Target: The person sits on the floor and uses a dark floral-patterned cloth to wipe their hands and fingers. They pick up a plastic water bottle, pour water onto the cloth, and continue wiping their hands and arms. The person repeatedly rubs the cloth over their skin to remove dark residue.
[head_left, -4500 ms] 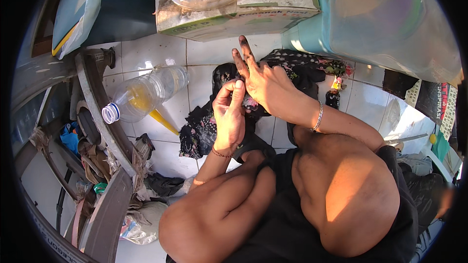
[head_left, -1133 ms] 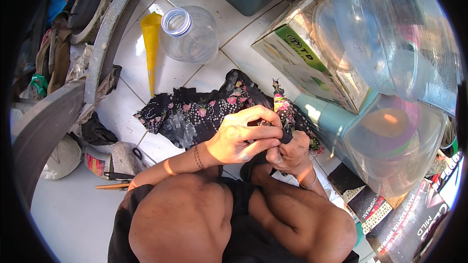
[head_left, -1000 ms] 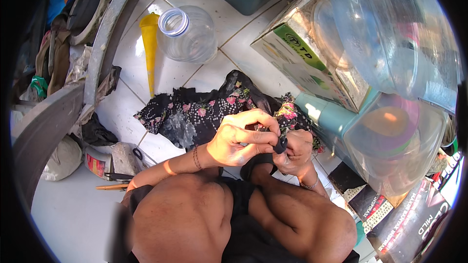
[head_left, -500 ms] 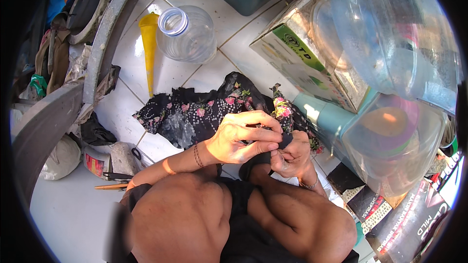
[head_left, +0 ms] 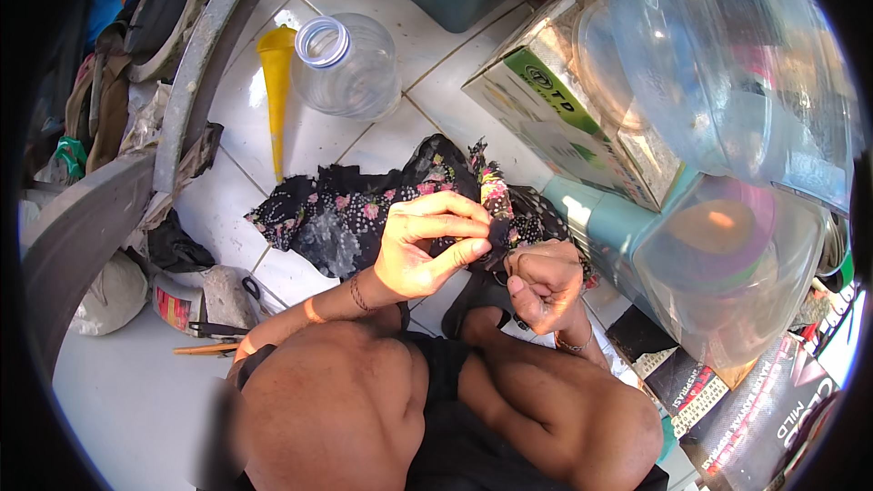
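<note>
A black cloth with pink flowers and white dots (head_left: 350,209) lies crumpled on the tiled floor in front of my knees, one ragged edge of it raised. My left hand (head_left: 427,241) pinches a dark part of this cloth between thumb and fingertips. Close on its right, my right hand (head_left: 547,282) is curled into a fist with the thumb bent over the fingers. What that fist grips is hidden; a dark bit shows just below it. A small gap separates the two hands.
Beyond the cloth stand a clear plastic jar (head_left: 350,82) and a yellow funnel (head_left: 275,82). To the right are a green-and-white carton (head_left: 555,100), a large clear bottle (head_left: 727,64) and a clear tub (head_left: 727,282). A curved grey metal frame (head_left: 177,109) rises at left.
My hands have drawn apart: the left moved leftward off the right, which is now balled up tighter. The raised edge of the cloth has shifted left and stands higher.
</note>
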`<state>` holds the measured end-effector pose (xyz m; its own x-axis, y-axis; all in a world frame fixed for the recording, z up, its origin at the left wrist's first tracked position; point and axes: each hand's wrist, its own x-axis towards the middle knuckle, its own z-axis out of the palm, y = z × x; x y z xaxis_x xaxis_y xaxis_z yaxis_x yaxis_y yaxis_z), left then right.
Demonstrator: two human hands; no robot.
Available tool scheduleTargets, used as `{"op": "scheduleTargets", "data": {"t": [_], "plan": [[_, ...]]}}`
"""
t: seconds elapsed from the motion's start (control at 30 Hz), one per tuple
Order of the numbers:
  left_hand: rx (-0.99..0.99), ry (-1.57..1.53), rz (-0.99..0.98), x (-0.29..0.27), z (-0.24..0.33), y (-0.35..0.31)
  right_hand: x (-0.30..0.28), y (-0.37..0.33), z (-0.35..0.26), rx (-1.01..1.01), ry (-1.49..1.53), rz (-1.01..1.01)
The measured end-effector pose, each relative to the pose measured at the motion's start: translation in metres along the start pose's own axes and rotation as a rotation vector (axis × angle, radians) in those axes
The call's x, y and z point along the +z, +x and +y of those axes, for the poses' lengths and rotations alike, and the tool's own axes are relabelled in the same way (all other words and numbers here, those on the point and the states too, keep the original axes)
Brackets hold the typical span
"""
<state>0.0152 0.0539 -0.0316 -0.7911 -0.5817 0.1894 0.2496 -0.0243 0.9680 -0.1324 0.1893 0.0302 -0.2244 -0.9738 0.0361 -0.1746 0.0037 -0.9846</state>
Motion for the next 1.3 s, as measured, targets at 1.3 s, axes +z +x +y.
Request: {"op": "scheduleTargets", "data": {"t": [1.3], "plan": [[-0.117,0.197,-0.009,0.018,0.014,0.000,0.021,0.005,0.032,0.112,-0.915,-0.064]]}}
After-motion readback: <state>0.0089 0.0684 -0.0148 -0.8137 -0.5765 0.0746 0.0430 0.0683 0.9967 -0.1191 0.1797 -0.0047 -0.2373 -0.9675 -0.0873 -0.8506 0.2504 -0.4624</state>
